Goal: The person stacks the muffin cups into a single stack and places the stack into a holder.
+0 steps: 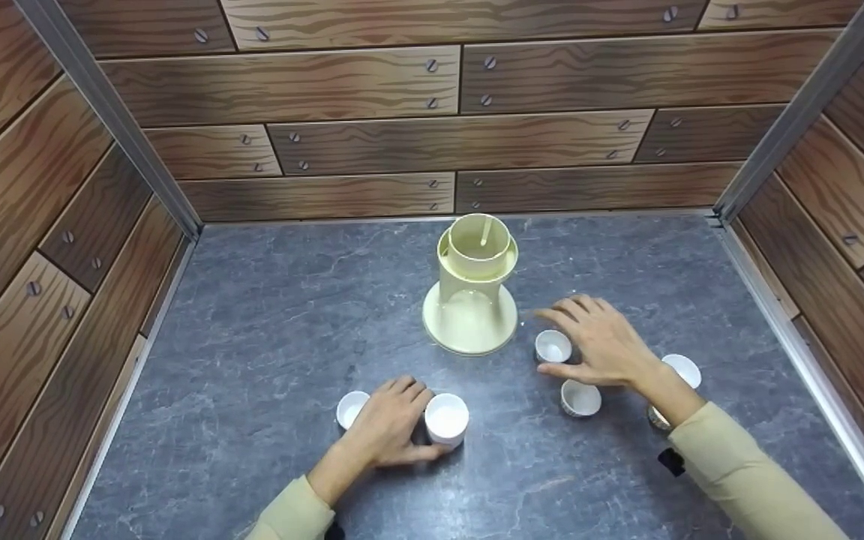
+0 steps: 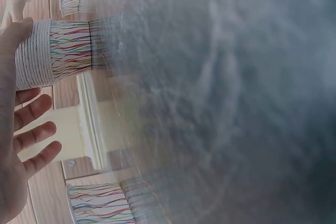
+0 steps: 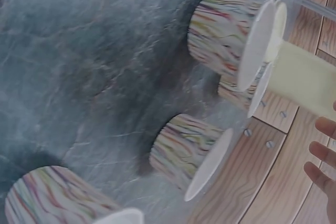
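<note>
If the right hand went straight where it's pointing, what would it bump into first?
Probably the small white cup between the right hand's thumb and fingers. Past it is the pale yellow stand. I can't tell how high the hand is.

The right forearm [image 1: 670,391] partly hides a cup [image 1: 657,418] toward the right edge of the worktop [image 1: 267,315], whose near edge is cropped.

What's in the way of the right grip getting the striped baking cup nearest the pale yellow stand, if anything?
Nothing visible is. The right grip hovers close to that striped baking cup; the neighbouring baking cup stands nearer the person, not between them.
</note>
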A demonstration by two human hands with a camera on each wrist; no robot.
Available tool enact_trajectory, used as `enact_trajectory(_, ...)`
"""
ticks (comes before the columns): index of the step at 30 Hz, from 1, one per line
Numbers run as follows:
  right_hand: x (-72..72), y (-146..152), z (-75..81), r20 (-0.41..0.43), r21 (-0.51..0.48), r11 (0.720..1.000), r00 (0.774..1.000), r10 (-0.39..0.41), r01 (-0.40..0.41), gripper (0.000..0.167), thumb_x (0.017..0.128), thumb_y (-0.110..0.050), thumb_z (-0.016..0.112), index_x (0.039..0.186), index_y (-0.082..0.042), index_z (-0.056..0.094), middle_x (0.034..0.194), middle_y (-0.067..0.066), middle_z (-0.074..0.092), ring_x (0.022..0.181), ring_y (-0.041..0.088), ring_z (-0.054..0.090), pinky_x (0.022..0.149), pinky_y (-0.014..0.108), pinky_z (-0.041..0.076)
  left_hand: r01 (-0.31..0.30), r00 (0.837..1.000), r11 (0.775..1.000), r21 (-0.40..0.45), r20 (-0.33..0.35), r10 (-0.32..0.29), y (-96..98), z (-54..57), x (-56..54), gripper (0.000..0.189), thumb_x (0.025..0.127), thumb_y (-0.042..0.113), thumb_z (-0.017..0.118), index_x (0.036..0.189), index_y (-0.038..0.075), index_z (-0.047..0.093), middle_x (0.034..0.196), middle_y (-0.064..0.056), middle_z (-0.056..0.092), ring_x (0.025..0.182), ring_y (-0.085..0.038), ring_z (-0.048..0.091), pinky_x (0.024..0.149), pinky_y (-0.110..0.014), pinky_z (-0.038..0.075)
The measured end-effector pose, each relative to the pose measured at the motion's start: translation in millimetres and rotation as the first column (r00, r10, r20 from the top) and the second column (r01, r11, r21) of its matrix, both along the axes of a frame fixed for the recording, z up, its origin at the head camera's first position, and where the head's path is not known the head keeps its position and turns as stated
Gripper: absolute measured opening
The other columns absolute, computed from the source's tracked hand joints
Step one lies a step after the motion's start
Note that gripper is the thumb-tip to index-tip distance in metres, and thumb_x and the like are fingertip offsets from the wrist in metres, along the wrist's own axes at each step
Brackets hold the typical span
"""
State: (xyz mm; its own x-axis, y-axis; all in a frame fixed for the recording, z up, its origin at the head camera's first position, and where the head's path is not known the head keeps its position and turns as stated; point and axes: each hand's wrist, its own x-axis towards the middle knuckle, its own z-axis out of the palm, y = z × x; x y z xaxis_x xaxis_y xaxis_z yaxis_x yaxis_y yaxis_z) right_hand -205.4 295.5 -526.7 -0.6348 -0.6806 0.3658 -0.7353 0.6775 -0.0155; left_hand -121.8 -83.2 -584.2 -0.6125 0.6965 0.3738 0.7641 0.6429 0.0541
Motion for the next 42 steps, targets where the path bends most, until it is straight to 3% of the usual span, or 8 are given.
enact_trajectory(14,-5.9,12,-13.6,0.049,0.029,0.995,0.994,-0.101,0.100,0.089,0.077,-0.074,0.069,0.140,-0.013,0.058,0.127,0.009,0.059,0.114,0.034,0.054,0.093,0.055,0.043,-0.010,1.000,1.000,-0.014,0.004,0.010,-0.6,0.1,-0.6,0.073,0.078,0.076,0.063,0.114,0.012,0.063,0.101,-0.002,0.063,0.096,-0.021,0.057,0.087,-0.038,0.050)
enact_trajectory(31,-7.8,22,-31.0,0.099,0.136,0.984,0.986,-0.133,0.119,0.091,0.082,-0.076,0.062,0.144,-0.010,0.054,0.133,0.014,0.056,0.119,0.037,0.051,0.097,0.058,0.039,-0.010,1.000,1.000,0.008,0.010,0.010,-0.4,-1.7,-0.4,0.072,0.078,0.075,0.065,0.113,0.013,0.064,0.100,0.000,0.063,0.094,-0.019,0.056,0.084,-0.036,0.049)
enact_trajectory(42,-10.9,25,-39.7,0.107,0.135,0.985,0.987,-0.121,0.106,0.085,0.084,-0.072,0.064,0.139,-0.008,0.058,0.132,0.017,0.058,0.118,0.039,0.052,0.095,0.059,0.040,-0.007,1.000,1.000,0.017,0.010,0.007,-0.2,-3.2,-0.6,0.072,0.077,0.075,0.066,0.114,0.013,0.064,0.101,0.000,0.063,0.095,-0.020,0.056,0.083,-0.037,0.049)
